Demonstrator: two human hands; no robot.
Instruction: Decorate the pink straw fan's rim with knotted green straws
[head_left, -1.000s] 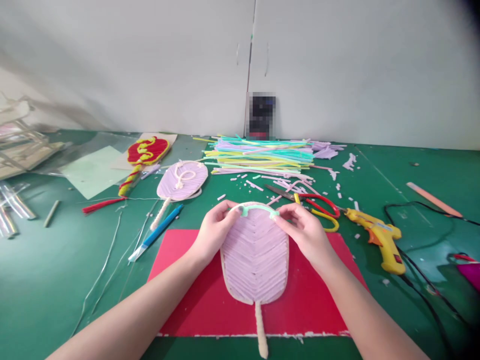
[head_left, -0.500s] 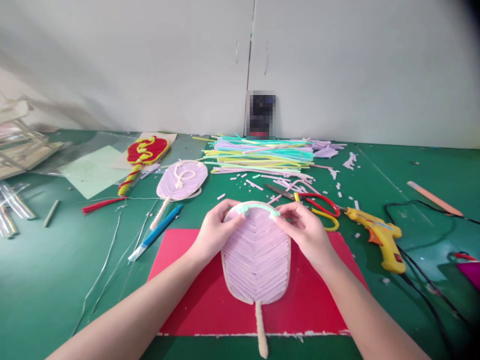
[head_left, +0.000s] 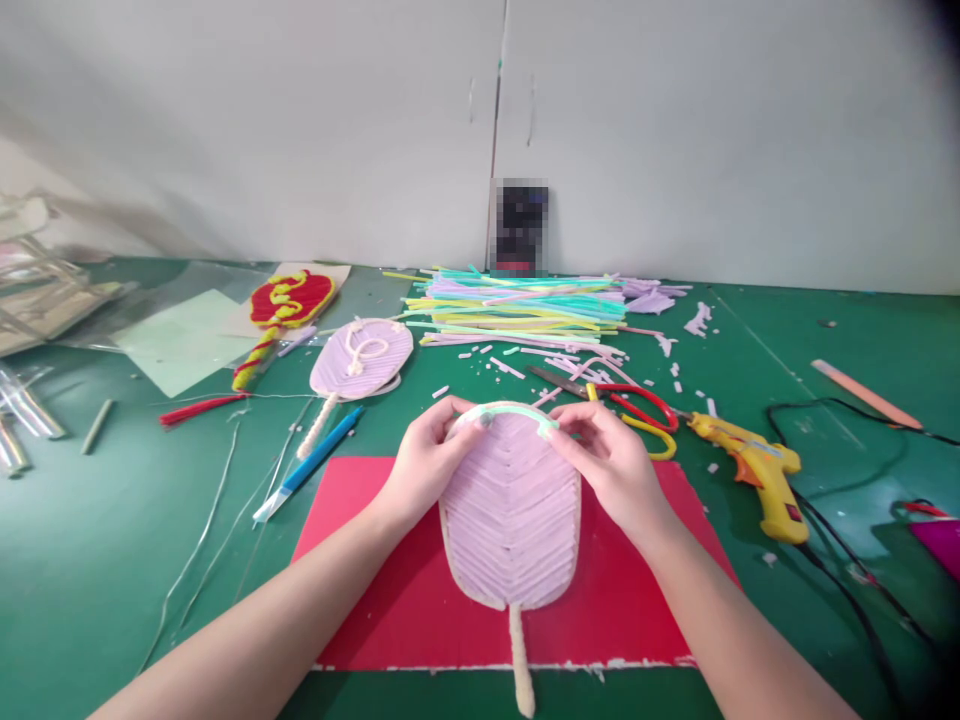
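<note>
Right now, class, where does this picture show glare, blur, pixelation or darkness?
Head view: top-right corner dark; upright dark object pixelated; clutter at far left stretched and soft; pale sheen on the green tabletop right of the glue gun.

No text, label, brand, number or sign can be read; the dark slab (head_left: pixel 520 228) at the back is pixelated past reading

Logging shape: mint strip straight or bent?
Bent: the mint strip arcs along the top of the fan, between left hand and right hand.
</note>
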